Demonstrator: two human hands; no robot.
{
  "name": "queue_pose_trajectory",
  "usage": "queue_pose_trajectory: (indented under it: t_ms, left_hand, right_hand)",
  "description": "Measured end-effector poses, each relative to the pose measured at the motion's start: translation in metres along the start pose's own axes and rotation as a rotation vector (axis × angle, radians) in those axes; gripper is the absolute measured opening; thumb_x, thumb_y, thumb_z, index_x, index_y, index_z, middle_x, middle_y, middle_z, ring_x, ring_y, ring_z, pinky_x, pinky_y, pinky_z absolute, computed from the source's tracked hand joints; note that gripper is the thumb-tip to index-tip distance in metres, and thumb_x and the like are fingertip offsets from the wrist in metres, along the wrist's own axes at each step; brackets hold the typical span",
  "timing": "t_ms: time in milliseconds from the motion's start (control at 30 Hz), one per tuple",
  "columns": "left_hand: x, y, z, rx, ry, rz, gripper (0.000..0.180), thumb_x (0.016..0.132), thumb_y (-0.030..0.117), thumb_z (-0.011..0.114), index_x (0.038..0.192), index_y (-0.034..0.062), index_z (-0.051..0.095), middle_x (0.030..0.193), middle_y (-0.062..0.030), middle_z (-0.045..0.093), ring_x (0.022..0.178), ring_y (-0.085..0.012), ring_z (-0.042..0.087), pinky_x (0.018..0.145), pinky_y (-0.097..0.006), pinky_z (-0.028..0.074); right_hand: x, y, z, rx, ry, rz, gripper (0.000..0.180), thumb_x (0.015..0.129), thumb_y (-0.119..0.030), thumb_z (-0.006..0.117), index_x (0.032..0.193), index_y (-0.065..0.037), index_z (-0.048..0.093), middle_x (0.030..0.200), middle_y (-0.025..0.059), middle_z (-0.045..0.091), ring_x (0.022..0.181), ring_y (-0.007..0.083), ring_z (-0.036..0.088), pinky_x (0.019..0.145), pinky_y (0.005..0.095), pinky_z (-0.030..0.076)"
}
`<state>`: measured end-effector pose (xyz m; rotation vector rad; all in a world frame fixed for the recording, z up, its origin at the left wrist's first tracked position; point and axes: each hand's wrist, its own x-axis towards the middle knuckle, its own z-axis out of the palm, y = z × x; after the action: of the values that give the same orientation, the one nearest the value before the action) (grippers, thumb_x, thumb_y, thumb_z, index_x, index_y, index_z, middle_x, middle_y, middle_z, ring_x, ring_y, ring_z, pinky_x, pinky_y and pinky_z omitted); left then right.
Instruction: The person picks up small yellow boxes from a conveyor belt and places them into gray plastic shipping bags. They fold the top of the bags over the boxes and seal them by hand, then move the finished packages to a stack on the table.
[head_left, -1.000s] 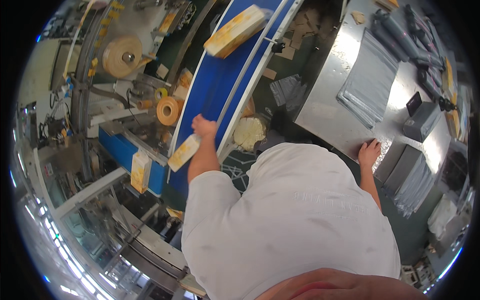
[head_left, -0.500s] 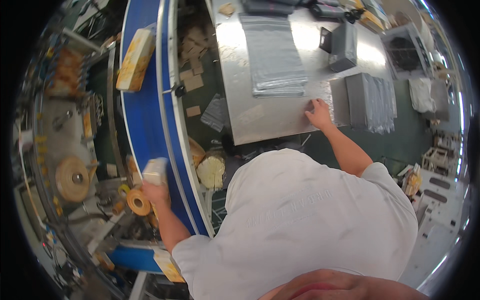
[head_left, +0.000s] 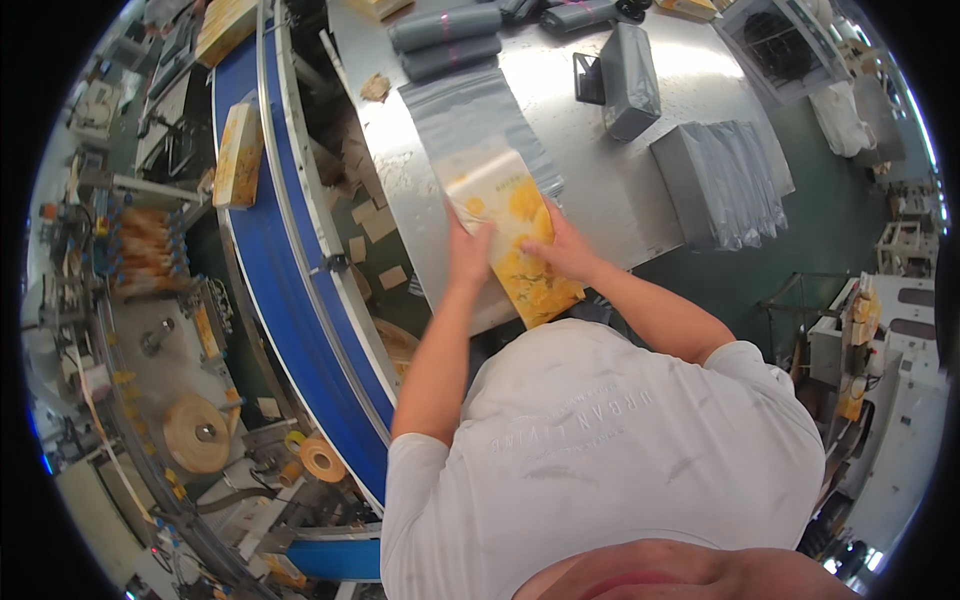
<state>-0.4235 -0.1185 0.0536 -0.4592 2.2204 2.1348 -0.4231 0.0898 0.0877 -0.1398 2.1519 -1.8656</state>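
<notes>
Between my two hands is a long white and yellow package with a flower print (head_left: pixel 530 288), tilted over the near edge of the metal table. My left hand (head_left: pixel 470 255) grips its left side, thumb on top. On its right side, my right hand (head_left: pixel 566 247) is closed round the edge, with the thumb over the printed face. The package's far end covers part of a flat stack of grey plastic bags (head_left: pixel 455 112). The fingers beneath the package are hidden.
A blue conveyor belt (head_left: pixel 290 270) runs along the left, carrying another flower-print package (head_left: pixel 238 160). Upright grey-wrapped packs (head_left: pixel 725 185) stand at the table's right, with a grey pack (head_left: pixel 630 80) behind. Rolled grey bags (head_left: pixel 445 40) lie at the far side.
My left hand has come from the conveyor to the table with the package. My right hand has moved left from the table's edge onto it. The whole view has shifted.
</notes>
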Motion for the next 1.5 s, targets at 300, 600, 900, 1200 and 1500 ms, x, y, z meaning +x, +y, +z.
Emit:
queue_pose_trajectory:
  t_ms: [300, 600, 900, 1200, 1500]
  left_hand:
    - [0.084, -0.029, 0.032, -0.083, 0.168, -0.026, 0.093, 0.085, 0.017, 0.085, 0.161, -0.0006, 0.034, 0.133, -0.0175, 0.061, 0.115, -0.0272, 0.062, 0.103, -0.042, 0.050]
    - [0.088, 0.014, 0.028, 0.766, -0.302, 0.210, 0.045, 0.080, 0.022, 0.082, 0.122, 0.0076, 0.076, 0.121, -0.0131, 0.061, 0.115, -0.0304, 0.058, 0.099, -0.041, 0.051]
    - [0.061, -0.011, 0.081, 0.547, 0.167, 0.102, 0.082, 0.087, 0.039, 0.083, 0.150, -0.0020, 0.052, 0.167, -0.0375, 0.021, 0.153, -0.0559, 0.023, 0.126, -0.058, 0.024]
    - [-0.001, -0.023, 0.022, 0.678, -0.232, 0.415, 0.074, 0.091, 0.028, 0.079, 0.152, -0.0007, 0.049, 0.153, -0.0358, 0.047, 0.143, -0.0495, 0.045, 0.119, -0.055, 0.037]
    - [0.062, -0.045, 0.015, 1.077, 0.087, 0.277, 0.021, 0.094, 0.022, 0.069, 0.104, 0.0067, 0.077, 0.111, -0.0197, 0.070, 0.108, -0.0425, 0.063, 0.095, -0.053, 0.051]
  right_hand:
    - [0.092, 0.077, -0.098, -0.697, -0.147, -0.310, 0.050, 0.094, -0.019, 0.072, 0.143, -0.012, 0.065, 0.145, 0.0069, 0.065, 0.142, 0.0302, 0.052, 0.116, 0.0424, 0.044]
    - [0.137, 0.038, -0.107, -0.996, -0.320, -0.337, 0.076, 0.088, -0.012, 0.062, 0.162, -0.014, 0.042, 0.170, 0.0005, 0.037, 0.154, 0.0410, 0.028, 0.124, 0.0575, 0.026]
    - [0.090, 0.015, -0.117, -0.940, -0.377, -0.550, 0.065, 0.085, -0.006, 0.061, 0.150, -0.011, 0.055, 0.158, 0.0051, 0.049, 0.143, 0.0377, 0.042, 0.118, 0.0518, 0.036]
    - [0.130, 0.074, -0.100, -0.892, -0.087, -0.378, 0.018, 0.093, -0.023, 0.067, 0.095, -0.008, 0.075, 0.097, 0.0126, 0.072, 0.101, 0.0364, 0.063, 0.095, 0.0485, 0.051]
    - [0.065, 0.067, -0.078, -0.932, -0.055, 0.047, 0.022, 0.094, -0.025, 0.065, 0.092, -0.005, 0.072, 0.097, 0.0194, 0.074, 0.097, 0.0451, 0.068, 0.086, 0.0550, 0.055]
